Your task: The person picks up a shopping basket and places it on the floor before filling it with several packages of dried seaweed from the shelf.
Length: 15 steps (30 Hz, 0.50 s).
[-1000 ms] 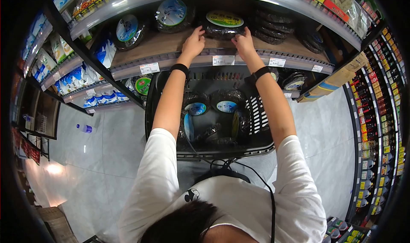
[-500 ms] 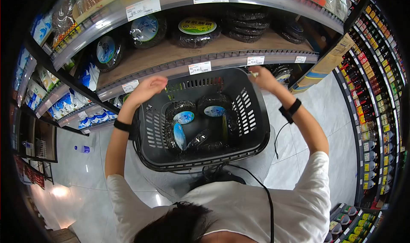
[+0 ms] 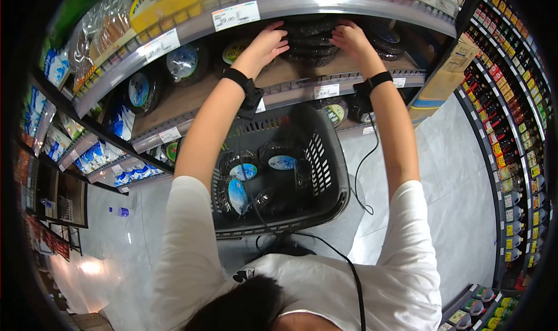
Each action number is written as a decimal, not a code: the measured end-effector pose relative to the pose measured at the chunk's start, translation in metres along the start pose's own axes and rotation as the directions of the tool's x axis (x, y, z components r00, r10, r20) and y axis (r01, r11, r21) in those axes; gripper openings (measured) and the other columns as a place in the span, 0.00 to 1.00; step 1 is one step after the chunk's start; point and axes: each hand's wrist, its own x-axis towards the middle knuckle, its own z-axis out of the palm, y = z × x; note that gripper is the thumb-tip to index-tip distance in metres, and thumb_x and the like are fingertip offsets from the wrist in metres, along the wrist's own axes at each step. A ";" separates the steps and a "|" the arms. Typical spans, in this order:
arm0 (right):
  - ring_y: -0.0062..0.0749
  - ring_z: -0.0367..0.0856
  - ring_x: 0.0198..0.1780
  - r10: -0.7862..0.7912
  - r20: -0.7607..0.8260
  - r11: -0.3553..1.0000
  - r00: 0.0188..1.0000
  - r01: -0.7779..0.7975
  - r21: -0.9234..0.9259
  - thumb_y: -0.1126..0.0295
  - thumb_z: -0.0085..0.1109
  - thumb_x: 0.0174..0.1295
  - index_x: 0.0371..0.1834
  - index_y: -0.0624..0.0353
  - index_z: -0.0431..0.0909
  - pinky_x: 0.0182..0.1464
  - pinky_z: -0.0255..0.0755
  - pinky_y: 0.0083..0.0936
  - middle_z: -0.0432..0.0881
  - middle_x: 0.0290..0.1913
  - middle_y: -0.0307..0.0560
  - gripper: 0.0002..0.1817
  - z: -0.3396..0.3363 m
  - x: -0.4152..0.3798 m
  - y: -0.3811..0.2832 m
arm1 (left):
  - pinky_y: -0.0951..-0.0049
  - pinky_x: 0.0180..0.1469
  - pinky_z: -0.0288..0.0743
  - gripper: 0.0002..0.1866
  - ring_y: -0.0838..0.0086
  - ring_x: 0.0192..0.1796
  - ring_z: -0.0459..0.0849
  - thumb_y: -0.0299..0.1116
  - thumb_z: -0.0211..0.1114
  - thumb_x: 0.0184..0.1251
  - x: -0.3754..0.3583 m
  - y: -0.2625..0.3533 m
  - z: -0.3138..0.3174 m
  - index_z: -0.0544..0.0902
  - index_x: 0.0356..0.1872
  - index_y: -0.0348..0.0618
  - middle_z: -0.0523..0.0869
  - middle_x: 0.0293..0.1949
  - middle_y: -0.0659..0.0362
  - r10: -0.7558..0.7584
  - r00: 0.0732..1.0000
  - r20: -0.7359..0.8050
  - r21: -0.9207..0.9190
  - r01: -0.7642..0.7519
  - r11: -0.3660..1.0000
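On the shelf, a stack of round, dark packs in clear plastic sits between my two hands. My left hand is at the stack's left side, fingers apart and pointing toward it. Opposite it, my right hand has its fingertips right at the stack's right edge, and its fingers are also spread. Below my arms stands a dark grey shopping basket with slotted sides. Several similar round packs with blue-and-white labels lie inside it.
More round packs line the shelf to the left, and another pile is at the right. An upper shelf edge runs just above my hands. Cardboard boxes flank the shelf. A cable hangs across my shirt.
Both hands have moved from above the basket's far corners up and forward into the shelf, closing in on the stack from either side. The view has shifted slightly.
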 end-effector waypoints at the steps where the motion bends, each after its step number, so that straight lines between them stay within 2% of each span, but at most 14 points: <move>1: 0.30 0.71 0.36 -0.009 -0.012 0.999 1.000 0.009 0.036 0.77 0.48 0.52 0.58 0.62 0.59 0.40 0.73 0.32 0.70 0.38 0.46 0.26 0.000 0.005 0.000 | 0.58 0.60 0.63 0.27 0.52 0.58 0.63 0.24 0.51 0.61 0.015 -0.004 0.003 0.59 0.63 0.48 0.60 0.57 0.50 -0.007 1.000 -0.013 -0.041 0.006 0.999; 3: 0.28 0.68 0.32 -0.014 -0.037 0.998 0.999 0.016 0.060 0.77 0.48 0.52 0.58 0.61 0.60 0.40 0.73 0.34 0.68 0.33 0.42 0.26 -0.001 0.012 0.003 | 0.56 0.61 0.59 0.28 0.51 0.60 0.60 0.24 0.51 0.61 0.029 -0.010 0.011 0.57 0.64 0.51 0.56 0.62 0.53 -0.038 0.997 -0.066 -0.047 0.035 0.998; 6: 0.34 0.69 0.43 0.000 -0.041 0.996 0.999 0.003 0.086 0.76 0.48 0.53 0.61 0.61 0.57 0.45 0.71 0.38 0.67 0.48 0.52 0.29 -0.001 0.018 0.012 | 0.52 0.62 0.56 0.31 0.49 0.64 0.53 0.26 0.52 0.62 0.029 -0.016 0.028 0.52 0.66 0.54 0.50 0.67 0.55 -0.076 0.992 -0.106 -0.070 0.068 0.995; 9: 0.37 0.65 0.51 0.052 -0.013 0.991 0.999 -0.050 0.125 0.76 0.48 0.53 0.65 0.56 0.53 0.50 0.69 0.40 0.62 0.57 0.54 0.33 0.000 0.014 0.012 | 0.49 0.62 0.55 0.34 0.49 0.67 0.48 0.26 0.52 0.63 0.031 -0.020 0.035 0.48 0.68 0.56 0.47 0.68 0.55 -0.083 0.993 -0.089 -0.110 0.073 0.991; 12: 0.38 0.62 0.55 0.056 0.074 0.998 0.996 -0.056 -0.008 0.76 0.46 0.54 0.68 0.49 0.50 0.52 0.67 0.42 0.61 0.59 0.52 0.35 -0.001 0.008 0.014 | 0.48 0.62 0.55 0.35 0.50 0.68 0.47 0.28 0.53 0.63 0.032 -0.019 0.042 0.47 0.68 0.57 0.46 0.68 0.55 -0.094 0.992 -0.090 -0.094 0.085 0.992; 13: 0.38 0.61 0.57 0.070 0.097 0.998 0.993 -0.069 -0.009 0.75 0.46 0.54 0.68 0.46 0.49 0.55 0.64 0.45 0.61 0.59 0.49 0.35 -0.002 0.008 0.016 | 0.48 0.62 0.55 0.35 0.51 0.68 0.47 0.28 0.53 0.63 0.031 -0.018 0.042 0.47 0.68 0.57 0.46 0.68 0.55 -0.102 0.990 -0.097 -0.079 0.095 0.992; 15: 0.40 0.58 0.62 0.086 0.149 0.995 0.985 -0.077 -0.068 0.76 0.46 0.56 0.68 0.45 0.48 0.56 0.63 0.45 0.57 0.63 0.50 0.35 -0.007 0.007 0.018 | 0.48 0.62 0.54 0.32 0.53 0.68 0.47 0.33 0.50 0.65 0.029 -0.012 0.042 0.47 0.68 0.56 0.45 0.69 0.55 -0.135 0.987 -0.082 -0.090 0.128 0.988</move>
